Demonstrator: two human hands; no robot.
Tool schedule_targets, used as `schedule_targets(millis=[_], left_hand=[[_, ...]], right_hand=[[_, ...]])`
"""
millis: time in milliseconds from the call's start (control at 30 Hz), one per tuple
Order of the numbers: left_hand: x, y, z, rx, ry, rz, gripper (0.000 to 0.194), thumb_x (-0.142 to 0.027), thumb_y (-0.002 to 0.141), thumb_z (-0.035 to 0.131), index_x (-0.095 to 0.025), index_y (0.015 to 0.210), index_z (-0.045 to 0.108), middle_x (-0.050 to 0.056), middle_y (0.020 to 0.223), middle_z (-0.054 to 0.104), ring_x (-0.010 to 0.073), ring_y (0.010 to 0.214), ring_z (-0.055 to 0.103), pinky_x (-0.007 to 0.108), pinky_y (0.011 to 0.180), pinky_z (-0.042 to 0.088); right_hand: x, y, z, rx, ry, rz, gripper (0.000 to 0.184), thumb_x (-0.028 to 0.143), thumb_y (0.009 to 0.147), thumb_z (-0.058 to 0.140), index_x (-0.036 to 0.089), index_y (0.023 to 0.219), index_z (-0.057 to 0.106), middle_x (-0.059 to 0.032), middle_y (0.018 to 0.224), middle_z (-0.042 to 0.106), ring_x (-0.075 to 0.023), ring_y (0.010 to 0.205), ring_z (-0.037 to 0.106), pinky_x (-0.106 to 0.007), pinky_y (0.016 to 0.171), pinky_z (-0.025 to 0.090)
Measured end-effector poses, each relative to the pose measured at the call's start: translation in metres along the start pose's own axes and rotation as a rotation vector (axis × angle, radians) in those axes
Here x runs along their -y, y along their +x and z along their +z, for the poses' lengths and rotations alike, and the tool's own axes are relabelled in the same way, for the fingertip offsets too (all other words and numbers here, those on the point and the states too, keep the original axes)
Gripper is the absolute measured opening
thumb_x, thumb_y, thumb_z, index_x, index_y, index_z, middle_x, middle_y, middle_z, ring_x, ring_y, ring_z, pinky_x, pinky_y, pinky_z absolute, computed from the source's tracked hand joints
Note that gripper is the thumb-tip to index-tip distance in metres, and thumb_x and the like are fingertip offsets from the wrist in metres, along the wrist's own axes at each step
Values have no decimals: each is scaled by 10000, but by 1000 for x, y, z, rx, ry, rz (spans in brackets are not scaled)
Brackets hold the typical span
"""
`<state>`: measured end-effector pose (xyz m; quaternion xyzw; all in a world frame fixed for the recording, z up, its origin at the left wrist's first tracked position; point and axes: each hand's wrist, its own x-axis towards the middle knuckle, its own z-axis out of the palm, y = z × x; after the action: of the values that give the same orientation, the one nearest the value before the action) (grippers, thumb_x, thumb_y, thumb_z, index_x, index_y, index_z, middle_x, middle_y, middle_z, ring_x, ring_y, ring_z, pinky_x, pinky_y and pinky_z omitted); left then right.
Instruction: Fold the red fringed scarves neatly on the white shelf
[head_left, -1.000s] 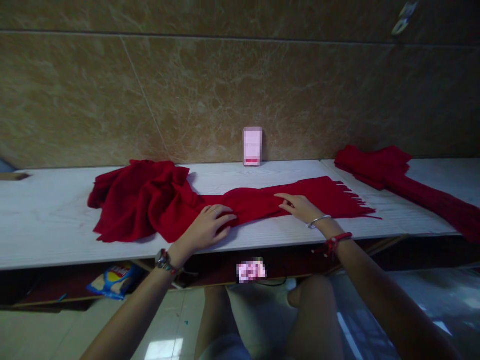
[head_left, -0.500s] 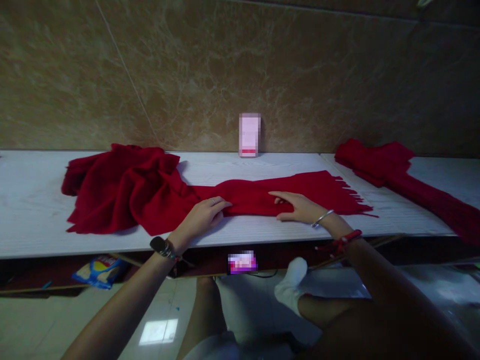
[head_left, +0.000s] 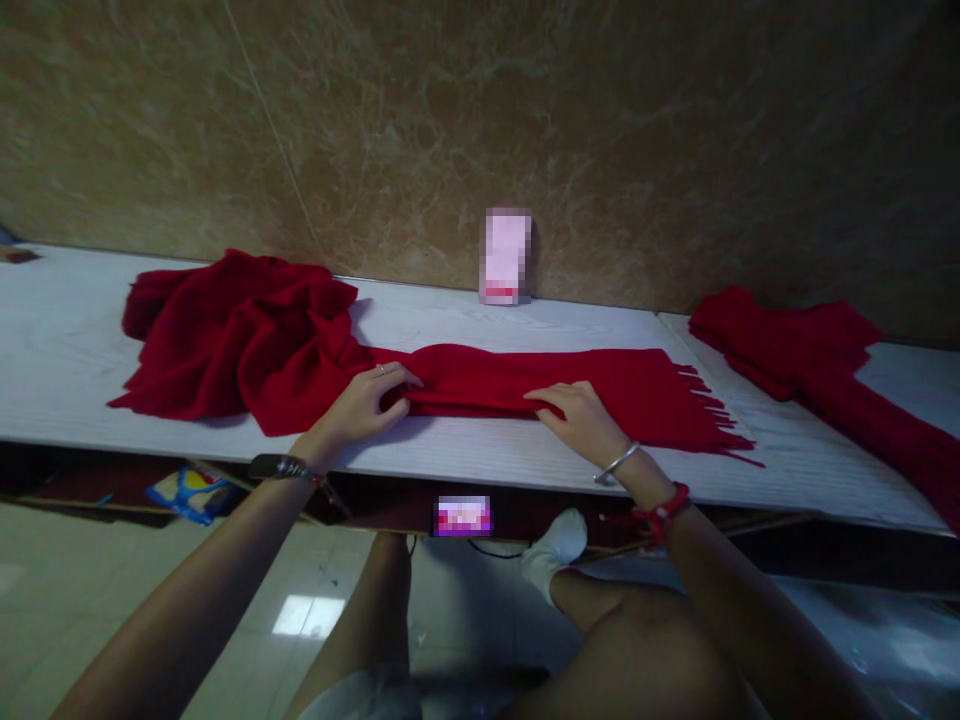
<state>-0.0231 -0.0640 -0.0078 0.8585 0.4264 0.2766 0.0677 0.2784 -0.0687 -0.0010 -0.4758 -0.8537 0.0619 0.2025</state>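
A red fringed scarf (head_left: 480, 375) lies along the white table (head_left: 450, 445), bunched up at its left and laid out in a narrow strip toward the fringe on the right. My left hand (head_left: 371, 400) is at the near edge of the strip beside the bunched part, thumb and fingers closed on the cloth. Farther right, my right hand (head_left: 577, 415) pinches the same near edge. Between my hands that edge is slightly raised in a small fold. The fingertips are partly hidden by the cloth.
Another red scarf (head_left: 787, 350) lies at the right. A blurred pink box-like object (head_left: 506, 255) leans on the marbled wall (head_left: 375, 130). Below the tabletop, a shelf holds a blue and yellow packet (head_left: 193, 495) and a blurred bright object (head_left: 463, 515).
The fingers of both hands have closed on the scarf's near edge, which now forms a small fold. My left hand has shifted left. The view has tilted slightly.
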Motion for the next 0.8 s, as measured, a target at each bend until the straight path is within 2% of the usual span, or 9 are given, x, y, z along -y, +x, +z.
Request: schedule_targets(millis=[233, 333, 533, 667, 800], left_hand=[[2, 1, 0, -22, 32, -70, 245, -288, 761, 411, -162, 861, 595, 66, 897, 651, 181, 813, 592, 321, 782, 473], [2, 1, 1, -44, 36, -43, 255, -285, 757, 407, -152, 858, 599, 71, 868, 650, 181, 790, 592, 319, 764, 474], [1, 0, 2, -74, 17, 15, 271, -294, 773, 390, -137, 853, 595, 76, 852, 650, 184, 784, 600, 318, 750, 483], [-1, -1, 0, -61, -13, 47, 264, -321, 816, 403, -149, 876, 594, 61, 866, 650, 174, 801, 603, 311, 762, 489], [1, -4, 0, -28, 2, 116, 294, -333, 846, 415, -141, 982, 590, 82, 950, 641, 179, 886, 601, 308, 799, 491]], right_hand=[[7, -2, -6, -115, 87, 41, 237, 105, 768, 544, 206, 957, 645, -50, 923, 716, -201, 875, 624, -347, 785, 367], [11, 0, -11, -80, 92, 12, 180, 95, 766, 539, 202, 883, 623, -26, 864, 707, -186, 835, 626, -329, 775, 369], [17, 0, -15, 112, 64, -85, 118, 112, 769, 564, 184, 790, 656, -44, 882, 705, -185, 862, 620, -319, 759, 378], [18, -4, -10, 95, -27, -62, 142, 138, 794, 561, 198, 788, 689, -62, 980, 712, -206, 933, 615, -357, 777, 358], [18, -7, -1, 31, -108, -78, 169, 126, 809, 548, 198, 779, 698, -59, 920, 730, -206, 921, 624, -384, 805, 344]])
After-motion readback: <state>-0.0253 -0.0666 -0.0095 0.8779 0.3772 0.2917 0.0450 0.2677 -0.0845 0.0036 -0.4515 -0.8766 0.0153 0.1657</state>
